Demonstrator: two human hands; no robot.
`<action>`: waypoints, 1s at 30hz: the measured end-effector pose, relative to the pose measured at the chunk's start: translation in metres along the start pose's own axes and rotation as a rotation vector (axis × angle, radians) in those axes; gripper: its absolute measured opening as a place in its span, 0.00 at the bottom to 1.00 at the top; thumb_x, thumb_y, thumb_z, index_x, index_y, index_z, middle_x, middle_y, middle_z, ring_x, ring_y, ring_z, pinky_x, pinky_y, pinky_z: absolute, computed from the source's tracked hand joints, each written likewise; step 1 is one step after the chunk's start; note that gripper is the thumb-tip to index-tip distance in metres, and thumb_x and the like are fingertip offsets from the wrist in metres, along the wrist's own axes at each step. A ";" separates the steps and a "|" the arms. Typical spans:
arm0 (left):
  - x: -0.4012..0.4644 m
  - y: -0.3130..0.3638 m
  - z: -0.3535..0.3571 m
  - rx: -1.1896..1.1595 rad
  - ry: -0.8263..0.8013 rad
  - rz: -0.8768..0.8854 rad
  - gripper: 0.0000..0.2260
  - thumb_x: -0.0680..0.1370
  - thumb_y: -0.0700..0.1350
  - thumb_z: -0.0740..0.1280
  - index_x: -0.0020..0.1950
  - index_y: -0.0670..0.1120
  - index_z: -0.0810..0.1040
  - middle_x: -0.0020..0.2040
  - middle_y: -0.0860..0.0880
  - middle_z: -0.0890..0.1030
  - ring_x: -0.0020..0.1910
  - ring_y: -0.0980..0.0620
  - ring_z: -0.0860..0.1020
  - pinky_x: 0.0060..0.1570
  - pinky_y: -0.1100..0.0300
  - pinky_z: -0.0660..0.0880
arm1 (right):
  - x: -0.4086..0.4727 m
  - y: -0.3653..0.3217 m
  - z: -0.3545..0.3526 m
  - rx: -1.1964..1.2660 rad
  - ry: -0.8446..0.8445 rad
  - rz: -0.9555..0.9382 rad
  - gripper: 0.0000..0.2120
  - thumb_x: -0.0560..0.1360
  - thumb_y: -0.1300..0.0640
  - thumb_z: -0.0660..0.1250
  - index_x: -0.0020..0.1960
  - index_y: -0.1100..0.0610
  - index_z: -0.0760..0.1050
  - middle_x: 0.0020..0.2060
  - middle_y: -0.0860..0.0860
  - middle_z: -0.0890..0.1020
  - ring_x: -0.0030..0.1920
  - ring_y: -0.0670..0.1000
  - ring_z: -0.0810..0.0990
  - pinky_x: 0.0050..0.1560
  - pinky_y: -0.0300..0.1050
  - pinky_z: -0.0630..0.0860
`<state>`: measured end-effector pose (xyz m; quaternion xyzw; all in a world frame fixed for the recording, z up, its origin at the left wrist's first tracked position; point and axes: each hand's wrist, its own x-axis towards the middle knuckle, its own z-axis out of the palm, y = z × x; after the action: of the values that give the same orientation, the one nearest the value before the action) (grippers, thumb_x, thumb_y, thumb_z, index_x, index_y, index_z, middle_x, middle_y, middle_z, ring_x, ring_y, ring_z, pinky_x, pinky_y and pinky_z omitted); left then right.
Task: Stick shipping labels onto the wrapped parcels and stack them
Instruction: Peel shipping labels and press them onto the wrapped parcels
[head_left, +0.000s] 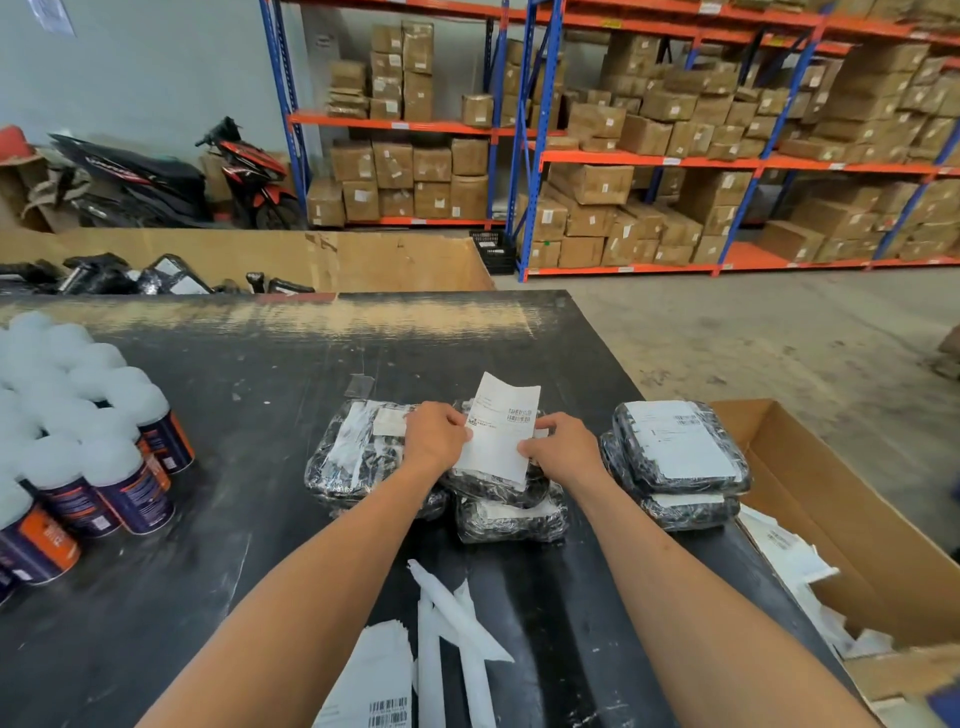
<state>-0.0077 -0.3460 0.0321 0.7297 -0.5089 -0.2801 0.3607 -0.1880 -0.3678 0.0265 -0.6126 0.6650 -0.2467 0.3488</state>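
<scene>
A white shipping label (500, 428) with barcodes is held above a black wrapped parcel (493, 488) at the table's middle. My left hand (434, 436) pinches the label's left edge and my right hand (563, 447) pinches its lower right corner. That parcel rests on another wrapped parcel (511, 519). A further parcel (353, 457) lies to the left, partly under my left hand. At the right, two labelled parcels (675, 447) are stacked. More labels (374, 680) and peeled backing strips (457, 623) lie near the front edge.
Several spray cans (104, 467) with white caps fill the black table's (234, 519) left side. An open cardboard box (857, 519) with paper scraps stands at the right. A large carton of wrapped parcels (156, 275) sits beyond the table. Shelves of boxes stand behind.
</scene>
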 end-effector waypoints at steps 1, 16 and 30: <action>-0.001 0.000 0.003 0.038 0.005 0.020 0.09 0.76 0.36 0.70 0.40 0.46 0.75 0.39 0.47 0.74 0.34 0.52 0.71 0.45 0.62 0.69 | -0.001 -0.001 0.001 -0.029 0.001 0.000 0.18 0.73 0.54 0.73 0.62 0.51 0.76 0.56 0.50 0.83 0.54 0.53 0.82 0.53 0.52 0.80; -0.019 0.002 0.018 0.118 0.078 -0.080 0.19 0.76 0.35 0.64 0.33 0.52 0.62 0.37 0.46 0.76 0.40 0.45 0.75 0.39 0.54 0.71 | -0.010 0.007 0.019 0.135 0.045 0.091 0.29 0.73 0.45 0.55 0.70 0.58 0.71 0.64 0.60 0.78 0.62 0.61 0.76 0.58 0.54 0.73; -0.058 -0.037 0.057 0.156 -0.066 0.115 0.30 0.85 0.54 0.47 0.81 0.40 0.39 0.81 0.45 0.39 0.80 0.51 0.40 0.74 0.62 0.40 | -0.029 0.042 0.036 -0.040 0.037 -0.129 0.33 0.85 0.43 0.52 0.83 0.60 0.48 0.79 0.60 0.60 0.78 0.59 0.59 0.75 0.56 0.58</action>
<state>-0.0504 -0.2970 -0.0292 0.7155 -0.5819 -0.2422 0.3014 -0.1873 -0.3302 -0.0227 -0.6564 0.6354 -0.2663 0.3075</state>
